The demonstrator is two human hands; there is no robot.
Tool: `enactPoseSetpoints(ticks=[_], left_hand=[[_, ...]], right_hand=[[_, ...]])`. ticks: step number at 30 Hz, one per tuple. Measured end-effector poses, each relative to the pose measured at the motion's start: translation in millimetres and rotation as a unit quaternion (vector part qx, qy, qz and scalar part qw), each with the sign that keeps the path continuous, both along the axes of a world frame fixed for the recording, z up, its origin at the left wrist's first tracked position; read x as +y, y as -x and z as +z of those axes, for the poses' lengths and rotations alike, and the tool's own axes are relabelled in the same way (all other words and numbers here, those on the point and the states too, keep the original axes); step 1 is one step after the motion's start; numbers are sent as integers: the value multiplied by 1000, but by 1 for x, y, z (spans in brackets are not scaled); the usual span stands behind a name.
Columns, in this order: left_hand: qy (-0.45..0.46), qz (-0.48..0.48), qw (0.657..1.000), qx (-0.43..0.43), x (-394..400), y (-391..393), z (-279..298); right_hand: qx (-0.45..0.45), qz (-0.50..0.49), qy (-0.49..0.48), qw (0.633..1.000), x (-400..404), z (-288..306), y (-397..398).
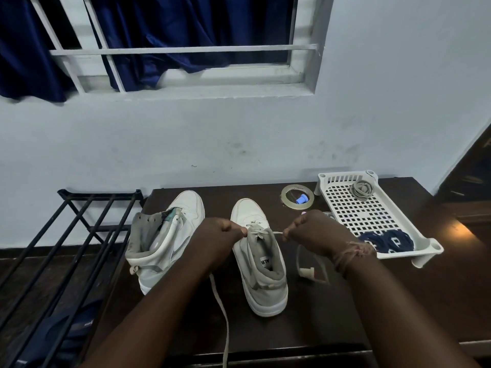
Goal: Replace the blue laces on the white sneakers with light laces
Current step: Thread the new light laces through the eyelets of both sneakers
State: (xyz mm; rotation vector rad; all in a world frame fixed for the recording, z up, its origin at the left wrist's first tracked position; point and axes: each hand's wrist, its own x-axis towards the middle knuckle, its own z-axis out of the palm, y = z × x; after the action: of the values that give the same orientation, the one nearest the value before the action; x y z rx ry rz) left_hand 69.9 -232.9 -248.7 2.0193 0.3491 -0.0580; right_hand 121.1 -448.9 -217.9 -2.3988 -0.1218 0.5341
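Two white high-top sneakers stand on a dark table. The right sneaker point(261, 264) points away from me and carries a light lace point(257, 229) across its upper eyelets. My left hand point(218, 236) pinches the lace on the sneaker's left side. My right hand point(313, 232) pinches the lace end on its right side, and the lace runs taut between them. A loose length of the light lace point(221, 309) trails down over the table's front edge. The left sneaker point(166, 240) stands unlaced with its tongue open. Coiled blue laces point(386, 241) lie in a white tray point(372, 216).
The perforated tray at the right also holds a coil of light lace point(362, 189). A clear tape roll point(297, 200) with a small blue cap inside lies behind the shoes. A clear plastic wrapper point(309, 269) lies by the right sneaker. A black metal rack point(69, 251) stands to the left.
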Motion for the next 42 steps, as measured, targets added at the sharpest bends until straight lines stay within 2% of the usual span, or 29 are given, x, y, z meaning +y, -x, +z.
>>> enactPoseSetpoints(ticks=[3,8,11,17,23,26,30,33,38,42], left_hand=[[-76,15,997,-22,0,-1,1],[-107,29,993,-26,2,-2,2],[-124,27,992,-21,5,-3,2],[-155,20,987,-34,5,-3,1],[-21,-5,1000,-1,10,2,19],[42,-13,999,-14,10,3,36],[132,-14,990,-45,5,7,61],[187,-17,980,-64,3,11,74],[259,-13,963,-71,2,14,91],[277,-37,958,-54,-1,16,111]], right_hand=[[2,2,48,999,-1,-1,-1],[8,-52,60,997,-11,0,-4],[3,-50,68,996,-12,1,-3],[-44,-65,73,994,-6,3,2],[-43,-31,-8,999,-5,15,6],[-87,-15,-66,994,2,23,7],[-134,-15,-191,972,13,41,14],[-133,-17,-262,956,20,50,20],[-140,-2,-270,953,30,62,26],[-104,-4,-287,952,36,94,32]])
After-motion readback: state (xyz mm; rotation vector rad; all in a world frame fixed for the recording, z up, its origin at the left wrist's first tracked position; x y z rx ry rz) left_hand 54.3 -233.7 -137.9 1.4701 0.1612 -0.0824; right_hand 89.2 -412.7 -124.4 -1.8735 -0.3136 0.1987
